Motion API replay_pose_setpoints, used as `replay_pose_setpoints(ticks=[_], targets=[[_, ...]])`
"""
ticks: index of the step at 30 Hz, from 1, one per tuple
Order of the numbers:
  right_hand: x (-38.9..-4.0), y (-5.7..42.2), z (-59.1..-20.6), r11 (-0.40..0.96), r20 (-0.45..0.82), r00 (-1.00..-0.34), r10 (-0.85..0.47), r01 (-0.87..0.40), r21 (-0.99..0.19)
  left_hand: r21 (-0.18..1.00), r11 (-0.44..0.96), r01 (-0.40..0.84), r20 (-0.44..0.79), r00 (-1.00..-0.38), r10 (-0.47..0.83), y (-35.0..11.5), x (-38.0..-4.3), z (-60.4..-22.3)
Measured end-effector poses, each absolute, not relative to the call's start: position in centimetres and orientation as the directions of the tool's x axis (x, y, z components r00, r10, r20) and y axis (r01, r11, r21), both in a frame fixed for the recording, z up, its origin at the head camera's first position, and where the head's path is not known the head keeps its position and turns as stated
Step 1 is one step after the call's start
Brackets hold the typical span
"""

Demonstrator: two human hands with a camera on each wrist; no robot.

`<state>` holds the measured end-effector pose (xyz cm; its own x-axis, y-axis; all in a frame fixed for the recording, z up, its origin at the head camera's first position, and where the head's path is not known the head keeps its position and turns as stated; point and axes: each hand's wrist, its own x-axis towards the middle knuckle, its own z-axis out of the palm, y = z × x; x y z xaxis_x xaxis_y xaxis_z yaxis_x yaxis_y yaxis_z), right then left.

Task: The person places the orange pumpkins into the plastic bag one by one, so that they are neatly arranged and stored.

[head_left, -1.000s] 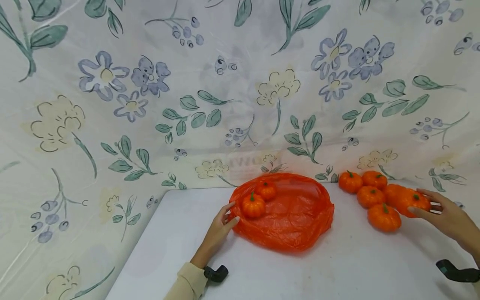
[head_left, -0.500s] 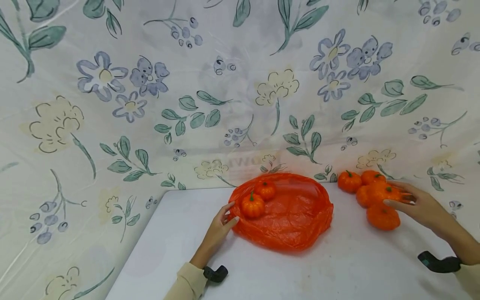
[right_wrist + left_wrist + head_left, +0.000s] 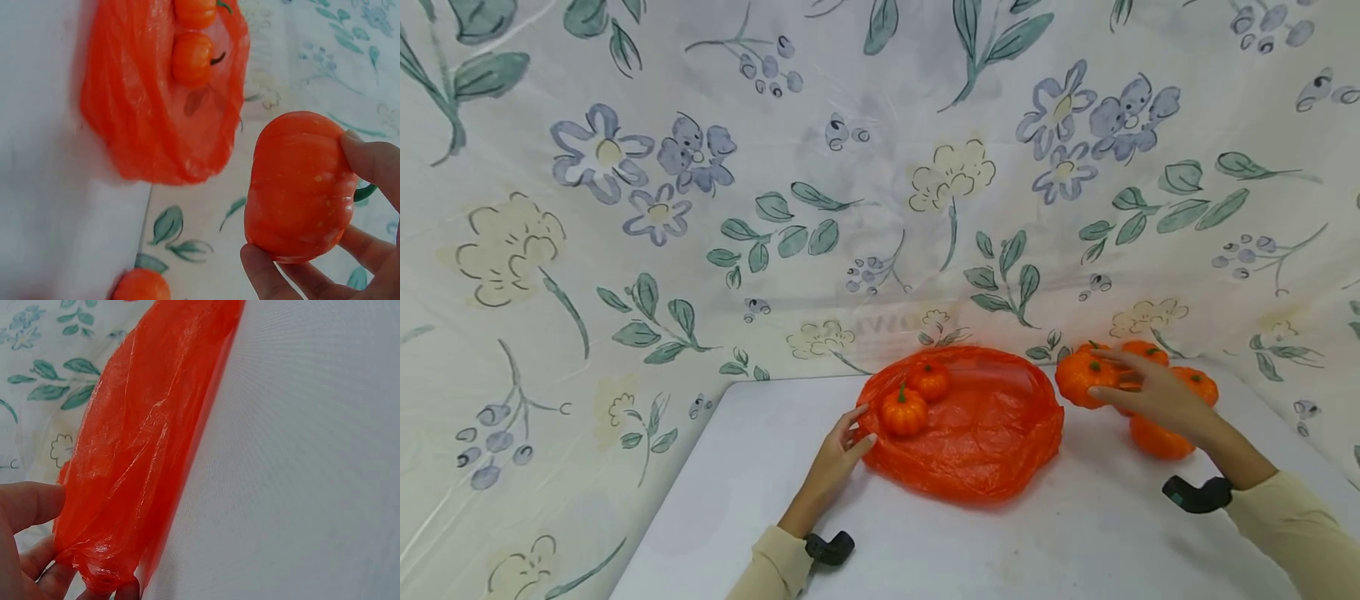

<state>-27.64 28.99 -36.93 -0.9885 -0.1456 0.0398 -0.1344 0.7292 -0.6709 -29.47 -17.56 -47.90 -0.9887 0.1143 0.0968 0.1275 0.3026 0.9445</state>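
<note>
My right hand (image 3: 1157, 396) grips a small orange pumpkin (image 3: 300, 187) with a green stem, thumb and fingers spread around it. In the head view that pumpkin is up to the right of an open red plastic bag (image 3: 977, 450), overlapping the pumpkins behind it. Two more little pumpkins (image 3: 904, 412) sit inside the bag at its left. My left hand (image 3: 835, 454) holds the bag's left edge. In the left wrist view the thumb is at the rim and the fingers (image 3: 56, 578) curl under the gathered plastic (image 3: 103, 569).
Several other pumpkins (image 3: 1161, 439) cluster at the right of the white table (image 3: 1015, 550), partly hidden by my right hand and forearm. A floral sheet (image 3: 880, 208) hangs behind the table's back edge. Each wrist wears a black strap device (image 3: 1197, 493).
My right hand has carried the pumpkin leftward from the right side of the cluster toward the bag. The left hand and the bag have stayed in place.
</note>
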Motion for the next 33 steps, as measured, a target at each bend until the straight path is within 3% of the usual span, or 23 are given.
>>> replay_pose_setpoints(ticks=[9, 20, 33], targets=[[-30.4, 24.6, -36.7, 0.676, 0.093, -0.971, -0.221, -0.221, -0.703, 0.941, 0.302, 0.152, 0.117, -0.985, 0.128, -17.6, -29.6, -47.8], [-33.6, 19.8, -37.7, 0.642, 0.068, -0.950, -0.306, -0.258, -0.722, 0.943, 0.300, 0.142, 0.108, -0.986, 0.125, -17.7, -29.5, -48.1], [-36.4, 15.4, -39.3, 0.578, 0.009, -0.935, -0.356, -0.228, -0.784, 0.948, 0.282, 0.151, 0.115, -0.984, 0.139, -17.9, -29.6, -48.2]])
